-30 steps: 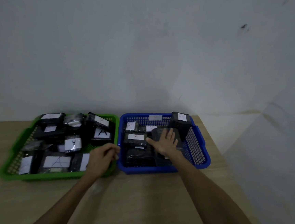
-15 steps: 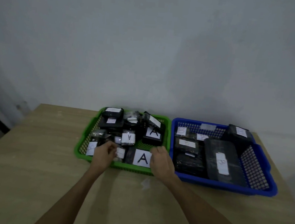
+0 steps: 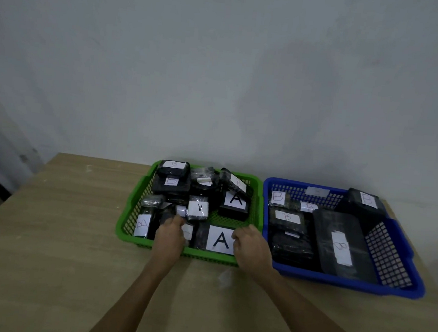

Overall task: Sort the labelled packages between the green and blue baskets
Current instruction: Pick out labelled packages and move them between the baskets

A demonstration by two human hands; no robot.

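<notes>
A wooden table (image 3: 47, 243) stands against a pale wall (image 3: 220, 73), bearing 2 baskets that sit just beside each other. The blue basket (image 3: 400, 263), on the right, holds black packages labelled B, the biggest a long flat pack (image 3: 338, 242) lying toward its right side. The green basket (image 3: 126, 218), on the left, holds a mix of A and B packages: a large A pack (image 3: 219, 238) at the front edge, another A pack (image 3: 234, 201) behind it, a B pack (image 3: 142, 225) at the front left corner. The left hand (image 3: 171, 234) reaches over the green front rim, fingers curled onto a small pack (image 3: 167, 218); whether it grips is unclear. The right hand (image 3: 252, 245), fingers curled together, touches the large A pack's right edge.
</notes>
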